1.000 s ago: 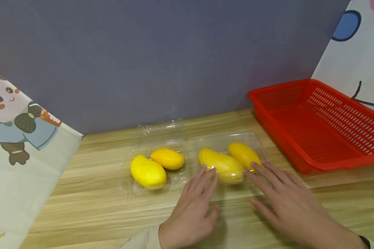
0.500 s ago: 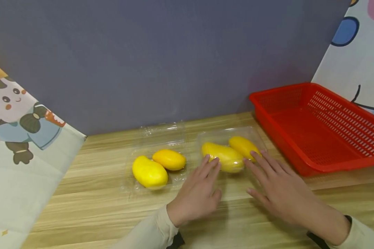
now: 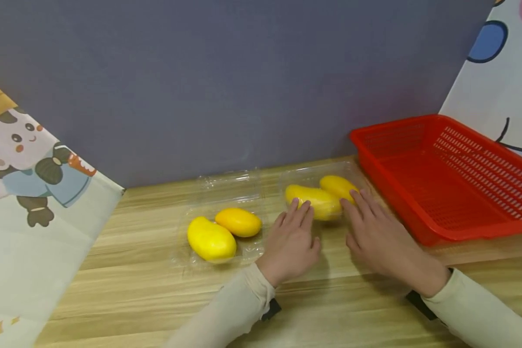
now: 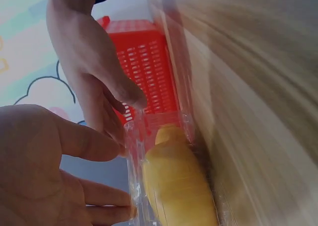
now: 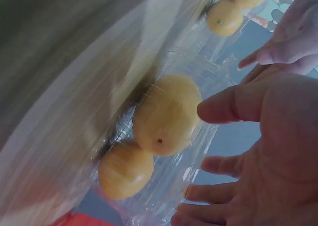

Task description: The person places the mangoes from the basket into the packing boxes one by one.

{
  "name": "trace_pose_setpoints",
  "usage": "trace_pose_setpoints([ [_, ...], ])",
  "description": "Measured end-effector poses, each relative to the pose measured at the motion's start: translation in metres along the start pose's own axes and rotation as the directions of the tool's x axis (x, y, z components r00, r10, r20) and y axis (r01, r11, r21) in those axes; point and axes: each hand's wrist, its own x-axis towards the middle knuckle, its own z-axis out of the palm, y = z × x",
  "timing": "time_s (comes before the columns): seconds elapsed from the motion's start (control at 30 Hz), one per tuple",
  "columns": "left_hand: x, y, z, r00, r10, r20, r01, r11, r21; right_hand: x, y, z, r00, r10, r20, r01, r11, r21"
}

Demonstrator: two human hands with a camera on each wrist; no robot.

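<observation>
Two yellow mangoes (image 3: 316,200) lie inside a closed clear plastic clamshell box (image 3: 293,175) right of centre in the head view. My left hand (image 3: 292,244) touches the box's near left part with straight fingertips. On its near right part rest the extended fingers of my right hand (image 3: 380,237). Both wrist views show the fingers against the clear lid, with the mangoes (image 4: 176,181) visible through the plastic. To the left, a second clear clamshell box (image 3: 250,249) stands with its lid folded back, holding two more mangoes (image 3: 211,239).
A red plastic basket (image 3: 400,208) with slotted sides stands right of the closed box, close to its edge. A grey wall (image 3: 243,87) rises behind the wooden tabletop (image 3: 135,285). Printed cartoon panels (image 3: 65,232) flank it.
Both hands have moved away from the person, and the closed box with its mangoes has slid toward the wall with them. The open box keeps its place.
</observation>
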Motion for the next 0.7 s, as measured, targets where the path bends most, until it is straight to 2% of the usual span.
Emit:
trace_pose_setpoints([
  [0.07, 0.006, 0.002, 0.000, 1.000, -0.014, 0.000, 0.014, 1.000, -0.012, 0.004, 0.001, 0.003, 1.000, 0.022, 0.005, -0.022, 1.000, 0.007],
  [0.2, 0.017, 0.004, -0.001, 0.998, -0.054, 0.013, 0.055, 0.994, -0.089, 0.013, 0.005, 0.008, 0.999, 0.029, -0.015, -0.029, 0.999, 0.016],
  [0.37, 0.034, 0.008, -0.001, 0.990, -0.130, 0.054, 0.137, 0.975, -0.176, 0.023, 0.009, 0.013, 0.999, 0.028, -0.029, -0.028, 1.000, 0.008],
  [0.57, 0.056, 0.009, -0.002, 0.977, -0.201, 0.075, 0.211, 0.961, -0.180, 0.038, 0.016, 0.020, 0.999, 0.046, -0.003, -0.046, 0.999, 0.002],
  [0.7, 0.068, 0.006, -0.002, 0.970, -0.226, 0.086, 0.239, 0.954, -0.184, 0.047, 0.021, 0.023, 0.997, 0.065, 0.048, -0.065, 0.998, 0.004],
])
